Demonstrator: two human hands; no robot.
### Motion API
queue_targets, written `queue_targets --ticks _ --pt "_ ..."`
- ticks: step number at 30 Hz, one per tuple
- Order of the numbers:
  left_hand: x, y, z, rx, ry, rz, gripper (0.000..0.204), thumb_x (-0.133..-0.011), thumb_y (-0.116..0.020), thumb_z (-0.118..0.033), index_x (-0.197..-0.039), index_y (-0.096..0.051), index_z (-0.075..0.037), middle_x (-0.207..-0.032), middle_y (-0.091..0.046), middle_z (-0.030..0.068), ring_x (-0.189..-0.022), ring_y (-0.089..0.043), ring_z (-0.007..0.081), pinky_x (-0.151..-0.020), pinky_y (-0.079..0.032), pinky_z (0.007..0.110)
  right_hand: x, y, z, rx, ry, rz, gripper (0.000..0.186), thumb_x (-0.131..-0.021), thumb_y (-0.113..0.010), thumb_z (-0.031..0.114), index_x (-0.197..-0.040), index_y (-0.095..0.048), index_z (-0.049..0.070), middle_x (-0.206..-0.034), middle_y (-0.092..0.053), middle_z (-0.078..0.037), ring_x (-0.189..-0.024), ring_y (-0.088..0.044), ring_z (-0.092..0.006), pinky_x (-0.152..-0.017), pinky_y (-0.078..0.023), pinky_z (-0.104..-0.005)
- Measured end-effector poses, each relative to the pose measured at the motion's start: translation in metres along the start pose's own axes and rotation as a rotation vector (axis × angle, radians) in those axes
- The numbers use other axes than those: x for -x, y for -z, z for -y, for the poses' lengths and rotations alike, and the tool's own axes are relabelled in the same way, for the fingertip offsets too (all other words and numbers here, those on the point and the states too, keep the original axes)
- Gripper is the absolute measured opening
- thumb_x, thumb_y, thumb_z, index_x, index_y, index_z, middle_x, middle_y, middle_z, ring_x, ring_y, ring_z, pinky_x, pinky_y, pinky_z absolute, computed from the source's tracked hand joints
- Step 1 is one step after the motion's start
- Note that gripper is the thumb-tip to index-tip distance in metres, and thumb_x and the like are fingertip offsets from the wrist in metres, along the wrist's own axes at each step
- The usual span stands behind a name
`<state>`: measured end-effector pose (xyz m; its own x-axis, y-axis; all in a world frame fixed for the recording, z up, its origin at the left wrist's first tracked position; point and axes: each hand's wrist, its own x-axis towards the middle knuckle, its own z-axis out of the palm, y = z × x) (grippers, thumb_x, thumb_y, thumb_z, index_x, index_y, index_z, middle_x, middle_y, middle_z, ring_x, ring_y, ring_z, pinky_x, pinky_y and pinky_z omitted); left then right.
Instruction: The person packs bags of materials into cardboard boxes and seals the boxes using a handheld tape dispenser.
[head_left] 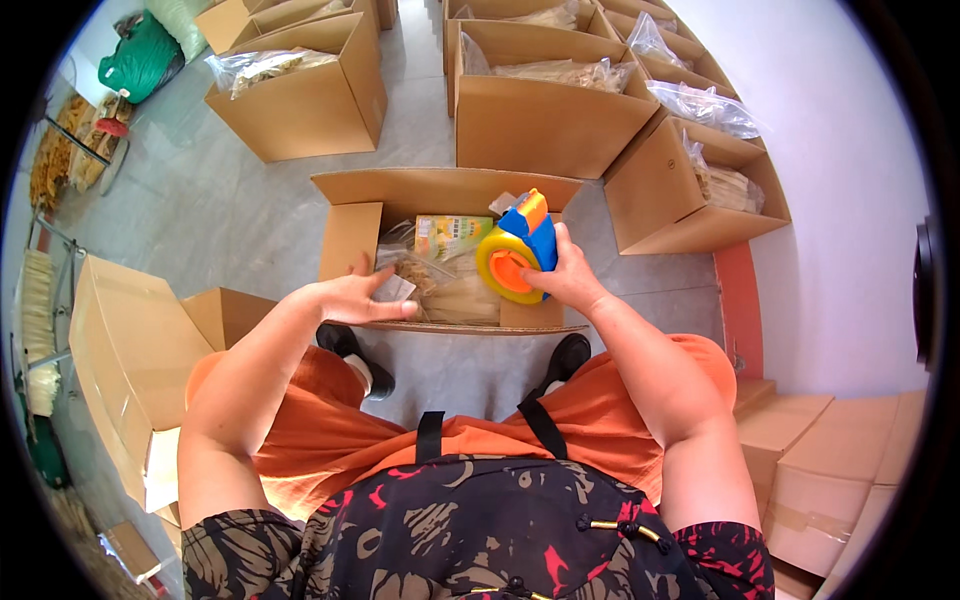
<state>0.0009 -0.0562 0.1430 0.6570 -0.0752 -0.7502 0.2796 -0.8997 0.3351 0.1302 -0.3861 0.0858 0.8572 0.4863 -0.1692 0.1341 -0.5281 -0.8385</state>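
Between my feet stands an open cardboard box (pixel 345 247) with its flaps up. Inside lie a yellow-green printed packet (pixel 455 235) and clear plastic bags (pixel 460 298) of pale dried goods. My right hand (pixel 572 275) grips a blue and orange tape dispenser (pixel 517 250) with a yellow roll, held above the box's right side. Over the box's near left part is my left hand (pixel 362 297), fingers spread and holding nothing. Its fingertips are by the plastic bags; whether they touch I cannot tell.
Several open cartons (pixel 540 120) with plastic-bagged goods stand beyond the box. An open carton (pixel 130 350) is at my left, and closed cartons (pixel 835 455) are stacked at my right near the white wall (pixel 830 200). A green sack (pixel 140 60) lies far left.
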Motion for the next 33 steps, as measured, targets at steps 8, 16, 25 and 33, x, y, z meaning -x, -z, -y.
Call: queue_targets --ticks 8,16,25,33 --pt "-0.012 -0.009 0.016 -0.142 -0.135 -0.057 0.087 -0.075 -0.067 -0.076 -0.133 -0.065 -0.012 -0.137 -0.054 0.0263 -0.125 -0.053 0.0421 -0.106 -0.043 0.042 -0.022 0.005 0.010 -0.126 -0.046 -0.050 0.060 -0.069 -0.085 0.023 -0.113 -0.050 0.004 -0.105 -0.067 -0.015 -0.098 -0.067 -0.0249 -0.086 -0.054 -0.0403" --pt "-0.086 -0.026 0.043 -0.126 -0.024 -0.528 0.079 -0.064 -0.081 -0.066 -0.122 -0.067 -0.015 -0.133 -0.058 0.0104 -0.132 -0.044 0.0338 -0.116 -0.026 0.051 -0.033 0.033 0.083 0.116 0.270 -0.382 0.053 -0.069 -0.084 0.021 -0.103 -0.047 0.006 -0.089 -0.064 -0.012 -0.079 -0.065 -0.0236 -0.072 -0.054 -0.0362" --pt "-0.106 -0.064 0.042 -0.138 -0.273 -0.738 0.081 -0.075 -0.080 -0.050 -0.143 -0.051 -0.018 -0.151 -0.042 0.0167 -0.142 -0.032 0.0383 -0.118 -0.025 0.050 -0.006 -0.024 0.038 0.231 0.111 -0.050 0.053 -0.070 -0.081 0.019 -0.108 -0.047 0.006 -0.092 -0.066 -0.013 -0.085 -0.066 -0.0248 -0.078 -0.054 -0.0386" --pt "-0.067 -0.113 -0.032 -0.416 -0.215 -0.583 0.108 -0.075 -0.078 -0.056 -0.159 -0.024 -0.017 -0.164 -0.021 0.0140 -0.151 -0.018 0.0399 -0.117 -0.017 0.066 -0.032 -0.005 0.074 -0.310 0.141 -0.149 0.040 -0.075 -0.080 0.012 -0.103 -0.052 0.005 -0.092 -0.062 -0.003 -0.083 -0.060 -0.0137 -0.077 -0.051 -0.0304"
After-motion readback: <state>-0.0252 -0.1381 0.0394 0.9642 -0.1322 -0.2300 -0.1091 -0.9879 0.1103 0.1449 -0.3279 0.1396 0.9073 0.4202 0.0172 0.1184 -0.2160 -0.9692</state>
